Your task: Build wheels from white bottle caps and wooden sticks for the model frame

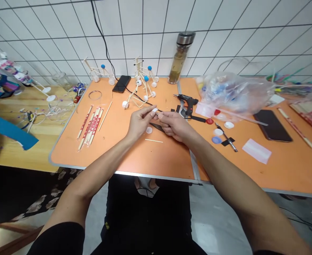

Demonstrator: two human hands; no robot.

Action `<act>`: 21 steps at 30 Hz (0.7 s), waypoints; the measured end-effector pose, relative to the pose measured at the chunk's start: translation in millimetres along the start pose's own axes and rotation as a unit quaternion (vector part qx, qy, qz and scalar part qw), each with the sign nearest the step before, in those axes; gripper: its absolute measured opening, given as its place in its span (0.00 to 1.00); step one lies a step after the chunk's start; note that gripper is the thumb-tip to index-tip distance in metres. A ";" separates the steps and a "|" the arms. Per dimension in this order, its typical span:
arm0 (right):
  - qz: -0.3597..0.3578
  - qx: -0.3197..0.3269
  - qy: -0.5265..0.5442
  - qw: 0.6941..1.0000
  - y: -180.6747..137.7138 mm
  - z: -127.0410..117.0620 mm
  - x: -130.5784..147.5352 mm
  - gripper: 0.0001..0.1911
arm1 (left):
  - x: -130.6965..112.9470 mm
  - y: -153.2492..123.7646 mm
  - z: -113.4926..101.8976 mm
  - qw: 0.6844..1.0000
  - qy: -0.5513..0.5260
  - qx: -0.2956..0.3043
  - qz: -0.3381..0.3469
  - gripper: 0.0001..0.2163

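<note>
White piece [154,110] sits pinched in my left fingers [147,110], probably for steadiness, but from here I cannot tell whether my right fingers [166,115] grip it.

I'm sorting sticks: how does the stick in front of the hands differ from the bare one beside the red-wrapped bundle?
The front stick looks shorter than the bundle-side stick. The front stick lies crosswise; the bundle-side stick slants away from the person. Both are pale and thin.
</note>
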State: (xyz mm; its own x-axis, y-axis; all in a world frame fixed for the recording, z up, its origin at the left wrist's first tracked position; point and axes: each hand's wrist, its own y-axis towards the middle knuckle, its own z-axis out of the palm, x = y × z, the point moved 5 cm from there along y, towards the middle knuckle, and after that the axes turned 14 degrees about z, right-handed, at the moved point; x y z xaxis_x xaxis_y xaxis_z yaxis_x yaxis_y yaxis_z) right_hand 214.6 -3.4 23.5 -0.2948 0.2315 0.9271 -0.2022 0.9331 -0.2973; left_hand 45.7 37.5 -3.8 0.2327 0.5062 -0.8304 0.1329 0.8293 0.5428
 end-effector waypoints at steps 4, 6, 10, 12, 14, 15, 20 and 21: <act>-0.082 -0.211 -0.296 0.928 -12.9 0.7 13.2 0.18 | 1.6 1.7 -2.9 1.000 -0.009 -0.001 -0.029 0.20; -0.067 -0.240 -0.409 0.878 -17.4 6.5 14.4 0.20 | 0.9 1.2 -5.4 0.999 0.008 -0.009 -0.040 0.19; -0.038 -0.256 -0.523 0.812 -22.2 11.3 13.8 0.22 | -5.5 1.0 -6.9 0.998 0.047 -0.019 -0.046 0.19; -0.037 -0.257 -0.557 0.789 -23.5 14.2 13.6 0.23 | -9.0 1.6 -5.1 0.997 0.059 -0.017 -0.042 0.18; -0.041 -0.251 -0.577 0.776 -25.1 18.7 14.0 0.24 | -10.3 1.7 -3.8 0.997 0.066 -0.023 -0.040 0.19; -0.042 -0.248 -0.580 0.775 -26.0 21.0 14.5 0.24 | -10.4 1.6 -3.4 0.997 0.068 -0.030 -0.038 0.19; -0.051 -0.247 -0.469 0.846 -28.3 17.7 19.9 0.20 | -10.9 -1.0 -1.0 0.998 0.051 -0.036 -0.006 0.21; -0.061 -0.237 -0.403 0.882 -27.2 12.9 20.7 0.17 | -11.7 -1.5 -0.5 0.998 0.050 -0.034 0.003 0.22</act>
State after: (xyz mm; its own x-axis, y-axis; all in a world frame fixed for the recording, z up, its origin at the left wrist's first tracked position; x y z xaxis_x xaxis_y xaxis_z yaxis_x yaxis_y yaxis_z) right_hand 201.9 -27.6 47.8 -0.9048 0.0296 0.4248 0.0789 0.9920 0.0990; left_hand 42.3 30.4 5.0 0.1362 0.5301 -0.8369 0.0661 0.8381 0.5416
